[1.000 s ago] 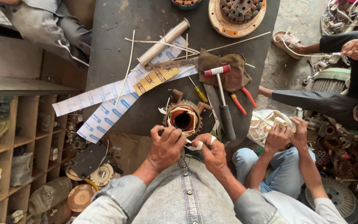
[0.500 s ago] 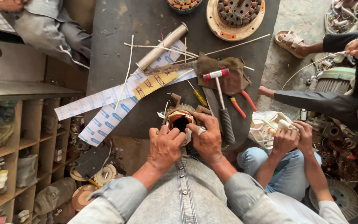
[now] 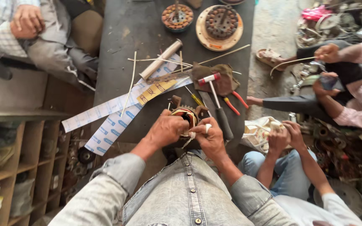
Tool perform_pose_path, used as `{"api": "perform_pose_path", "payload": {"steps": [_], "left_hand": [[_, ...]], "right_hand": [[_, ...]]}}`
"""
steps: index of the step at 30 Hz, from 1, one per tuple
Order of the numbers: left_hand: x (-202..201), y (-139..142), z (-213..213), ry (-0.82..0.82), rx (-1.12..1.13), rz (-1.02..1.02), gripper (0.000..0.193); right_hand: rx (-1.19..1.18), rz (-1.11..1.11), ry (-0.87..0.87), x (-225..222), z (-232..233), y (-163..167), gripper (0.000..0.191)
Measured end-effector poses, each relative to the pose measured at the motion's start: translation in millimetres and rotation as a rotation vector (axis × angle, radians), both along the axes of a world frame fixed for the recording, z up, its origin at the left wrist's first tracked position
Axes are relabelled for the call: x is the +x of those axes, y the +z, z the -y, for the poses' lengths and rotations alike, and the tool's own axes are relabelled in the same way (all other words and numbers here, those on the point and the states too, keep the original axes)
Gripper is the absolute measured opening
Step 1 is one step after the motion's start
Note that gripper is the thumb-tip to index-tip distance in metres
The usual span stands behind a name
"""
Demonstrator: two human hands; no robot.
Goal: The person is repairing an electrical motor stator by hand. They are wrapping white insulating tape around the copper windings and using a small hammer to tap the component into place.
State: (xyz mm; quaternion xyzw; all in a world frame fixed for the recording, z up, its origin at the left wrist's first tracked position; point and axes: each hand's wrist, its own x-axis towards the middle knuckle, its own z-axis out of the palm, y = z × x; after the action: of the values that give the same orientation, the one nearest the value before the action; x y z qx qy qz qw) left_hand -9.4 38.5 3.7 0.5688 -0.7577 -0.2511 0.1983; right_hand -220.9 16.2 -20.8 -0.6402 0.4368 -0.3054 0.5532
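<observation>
A small round motor stator (image 3: 186, 114) with copper windings stands at the near edge of the dark workbench (image 3: 122, 37). My left hand (image 3: 166, 129) closes around its left side. My right hand (image 3: 208, 136) grips its right side with the fingers curled at the rim, a white strip sticking out between them. Most of the stator is hidden under both hands.
A small hammer with a red and white head (image 3: 209, 79), a file, pliers and a screwdriver lie right of the stator. Long insulation paper strips (image 3: 114, 113), a paper roll (image 3: 161, 59) and two larger stators (image 3: 219, 26) lie behind. Other people sit at left and right.
My left hand has shifted from below the stator up onto its left side. My right hand has closed in over its right rim, so less of the stator's opening shows.
</observation>
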Motion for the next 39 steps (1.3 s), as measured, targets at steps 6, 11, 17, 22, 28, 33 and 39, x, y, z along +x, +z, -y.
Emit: {"api": "perform_pose_path", "payload": {"steps": [6,11,17,22,28,33,39], "left_hand": [[6.4,5.0,-7.7,-0.130,-0.055,-0.173,0.015],[-1.0,4.7,-12.1,-0.072,0.004,-0.084,0.010],[-4.2,-15.9,-12.4,-0.023,-0.081,-0.078,0.008],[-21.3,-24.2,-23.6,0.102,-0.293,-0.023,0.014],[-38.9,-19.7,-33.2,0.192,-0.464,0.071,0.013],[-39.7,-22.2,-32.2,0.170,-0.463,0.154,0.016],[-36.6,-23.7,-26.9,0.130,-0.424,0.209,0.016]], "right_hand": [[0.169,0.229,-0.127,-2.3,-26.3,-14.2,0.005],[-0.181,0.093,-0.045,1.5,-22.2,-8.6,0.006],[0.551,0.274,-0.179,1.3,-22.8,7.8,0.020],[0.661,0.098,0.015,-42.7,-67.5,-9.6,0.038],[0.178,-1.041,-0.230,-137.7,-148.1,-29.4,0.028],[0.959,0.605,-1.323,-205.7,-196.1,-12.3,0.025],[0.208,1.093,-1.562,-267.6,-220.1,24.8,0.012]]}}
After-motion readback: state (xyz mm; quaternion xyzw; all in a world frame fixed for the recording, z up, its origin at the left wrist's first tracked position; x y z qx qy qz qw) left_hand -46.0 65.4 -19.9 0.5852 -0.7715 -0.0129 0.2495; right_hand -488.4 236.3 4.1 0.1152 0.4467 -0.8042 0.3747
